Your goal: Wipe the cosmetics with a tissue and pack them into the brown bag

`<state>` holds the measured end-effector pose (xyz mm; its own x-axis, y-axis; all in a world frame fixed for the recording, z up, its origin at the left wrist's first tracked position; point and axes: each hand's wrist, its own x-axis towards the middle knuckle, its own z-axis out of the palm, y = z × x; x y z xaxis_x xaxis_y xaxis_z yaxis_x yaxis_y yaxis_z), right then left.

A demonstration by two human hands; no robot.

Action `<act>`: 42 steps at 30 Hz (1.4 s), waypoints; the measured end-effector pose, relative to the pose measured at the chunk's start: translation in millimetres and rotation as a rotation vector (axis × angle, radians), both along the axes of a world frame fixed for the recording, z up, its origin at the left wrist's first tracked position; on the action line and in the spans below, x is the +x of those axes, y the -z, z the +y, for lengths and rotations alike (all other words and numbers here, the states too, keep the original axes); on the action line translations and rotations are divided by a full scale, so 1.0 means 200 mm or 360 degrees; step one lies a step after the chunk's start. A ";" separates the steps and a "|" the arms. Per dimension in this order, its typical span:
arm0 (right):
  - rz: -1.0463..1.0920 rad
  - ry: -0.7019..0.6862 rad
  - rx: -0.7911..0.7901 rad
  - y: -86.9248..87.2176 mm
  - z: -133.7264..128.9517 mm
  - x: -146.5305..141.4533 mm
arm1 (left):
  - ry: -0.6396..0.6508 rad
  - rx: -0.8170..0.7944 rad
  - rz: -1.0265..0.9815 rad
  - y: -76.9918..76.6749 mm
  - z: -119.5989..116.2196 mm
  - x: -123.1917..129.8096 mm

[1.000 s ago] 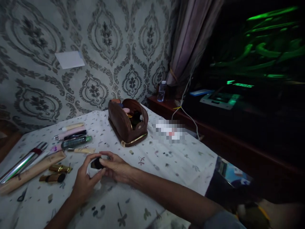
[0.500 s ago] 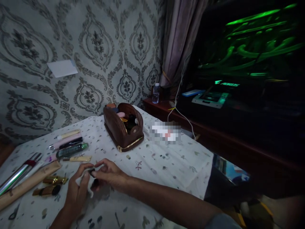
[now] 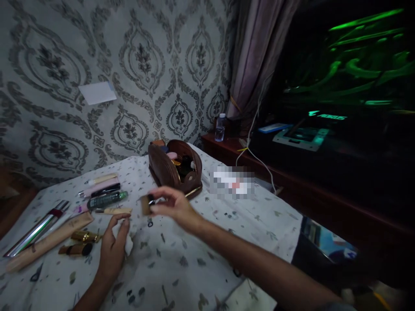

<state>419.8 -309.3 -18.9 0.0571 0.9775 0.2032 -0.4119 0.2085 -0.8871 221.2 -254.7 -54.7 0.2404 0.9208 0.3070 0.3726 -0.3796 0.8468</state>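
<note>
My right hand (image 3: 177,208) is closed, pinching a small brown-and-black cosmetic container (image 3: 147,205) above the cloth. That container is blurred, and its exact kind cannot be made out. Crumpled white tissue (image 3: 129,245) sits in my left hand (image 3: 114,246), its thumb and forefinger curled near each other. Behind my right hand stands a brown makeup bag (image 3: 162,166), unzipped, with several cosmetics inside. Left of my left hand lie a gold lipstick tube (image 3: 84,236) and a brown tube with a black end (image 3: 75,249).
Several cosmetics lie at the left, among them a dark green bottle (image 3: 105,200), a long beige tube (image 3: 52,242) and a silver tube (image 3: 39,229). A patterned white cloth (image 3: 181,268) covers the table. A white cable (image 3: 259,162) and water bottle (image 3: 220,128) are at the right back.
My hands have parted. The right one moved up and away toward the bag with the container, while the left stayed low with the tissue. The view shifted slightly.
</note>
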 end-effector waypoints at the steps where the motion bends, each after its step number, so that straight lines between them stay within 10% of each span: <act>1: -0.0150 0.0114 0.0052 -0.06 0.00 0.09 | -0.0013 -0.0005 0.0019 0.00 0.00 0.00; 7: -0.1634 0.0910 0.0270 -0.35 0.05 0.58 | -0.0003 -0.0096 0.0071 0.03 0.01 0.00; 15: -0.3084 0.0591 0.0208 -0.37 0.20 0.70 | 0.0175 -0.0112 0.0148 0.04 0.01 0.01; 38: -0.3192 0.0148 0.0325 -0.41 0.26 0.77 | 0.0265 -0.0045 0.0365 0.09 0.04 -0.01; 42: -0.3182 0.0025 0.0311 -0.41 0.28 0.81 | 0.0378 0.0198 0.0457 -0.02 0.08 0.09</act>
<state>581.8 -252.6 62.5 -0.3346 0.9403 0.0620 0.9423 0.3336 0.0262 238.5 -238.1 -51.6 0.5348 0.7892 0.3018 0.4771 -0.5769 0.6630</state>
